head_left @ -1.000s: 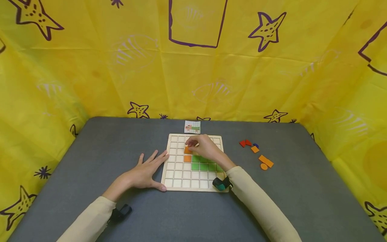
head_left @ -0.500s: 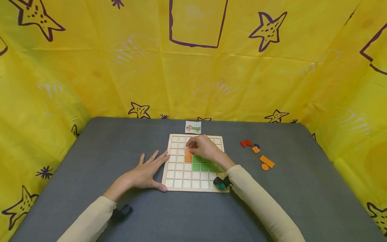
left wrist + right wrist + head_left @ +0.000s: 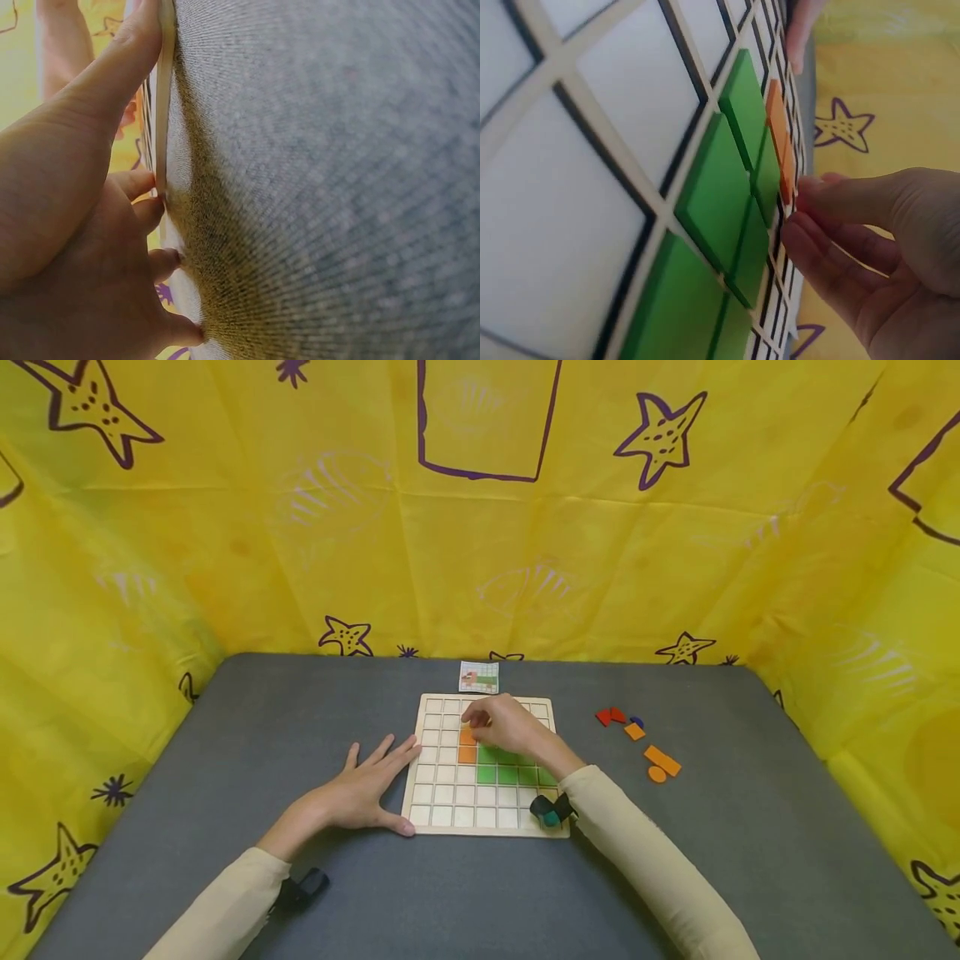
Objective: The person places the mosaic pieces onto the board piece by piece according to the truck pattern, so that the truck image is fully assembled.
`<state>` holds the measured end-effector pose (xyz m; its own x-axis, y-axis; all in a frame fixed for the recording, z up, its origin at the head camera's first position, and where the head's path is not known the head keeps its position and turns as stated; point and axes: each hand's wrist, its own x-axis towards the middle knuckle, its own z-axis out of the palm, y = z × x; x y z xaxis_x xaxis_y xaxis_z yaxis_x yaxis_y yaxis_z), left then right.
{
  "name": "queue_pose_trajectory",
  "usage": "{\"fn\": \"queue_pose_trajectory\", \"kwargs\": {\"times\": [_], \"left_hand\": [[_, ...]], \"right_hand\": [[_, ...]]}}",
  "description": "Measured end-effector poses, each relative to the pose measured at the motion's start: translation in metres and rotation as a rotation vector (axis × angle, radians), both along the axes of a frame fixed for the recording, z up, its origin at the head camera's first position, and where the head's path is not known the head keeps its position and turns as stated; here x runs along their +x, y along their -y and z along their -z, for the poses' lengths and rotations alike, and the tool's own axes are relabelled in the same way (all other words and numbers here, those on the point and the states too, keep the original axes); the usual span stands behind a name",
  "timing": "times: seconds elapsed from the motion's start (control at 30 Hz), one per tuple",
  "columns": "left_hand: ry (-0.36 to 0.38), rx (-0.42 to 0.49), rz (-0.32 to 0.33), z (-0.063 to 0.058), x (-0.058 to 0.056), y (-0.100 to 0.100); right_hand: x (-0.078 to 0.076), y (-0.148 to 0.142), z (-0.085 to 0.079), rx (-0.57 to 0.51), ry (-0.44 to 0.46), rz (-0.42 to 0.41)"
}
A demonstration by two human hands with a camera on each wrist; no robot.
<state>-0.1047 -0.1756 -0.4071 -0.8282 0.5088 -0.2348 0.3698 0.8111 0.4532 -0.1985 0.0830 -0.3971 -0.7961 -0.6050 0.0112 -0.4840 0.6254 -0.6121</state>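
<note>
A pale wooden grid board (image 3: 442,793) lies on the grey table. My left hand (image 3: 367,789) spreads its straight fingers along the board's left side, the thumb at the near left corner. In the left wrist view, the thumb and fingertips (image 3: 169,259) lie along the board's edge. My right hand (image 3: 504,724) reaches over the board, thumb and fingers curled together at an upper orange square tile (image 3: 467,736), partly hidden by them. Just below it a second orange tile (image 3: 467,755) sits in its cell. Green tiles (image 3: 720,195) fill cells to the right, partly under my right hand and forearm.
Beyond the board lies a small printed pattern card (image 3: 478,677). To the right are red pieces (image 3: 611,716), a blue piece (image 3: 637,722), an orange square (image 3: 634,732), an orange rectangle (image 3: 662,761) and an orange round piece (image 3: 657,774). A yellow patterned cloth (image 3: 480,543) hangs behind.
The upper orange tile has shifted slightly toward the lower one and now sits flush against it. My right hand has barely moved; my left hand stays on the board's edge.
</note>
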Motion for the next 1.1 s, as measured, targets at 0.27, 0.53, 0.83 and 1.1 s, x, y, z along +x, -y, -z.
{"fn": "queue_pose_trajectory", "kwargs": {"times": [0.27,0.53,0.83,1.1], "left_hand": [[-0.002,-0.007,-0.003,0.002,-0.001,0.000],[-0.018,0.039,0.024,0.002,0.001,0.002],[-0.026,0.037,0.030,0.003,0.001,0.002],[-0.022,0.036,0.023,0.003,0.001,0.003]], "right_hand": [[-0.001,-0.020,-0.010,-0.025,-0.032,0.017],[-0.009,-0.053,-0.012,-0.026,-0.055,0.091],[-0.013,-0.091,-0.013,-0.012,-0.061,0.130],[-0.014,-0.112,-0.006,-0.015,-0.081,0.154]]}}
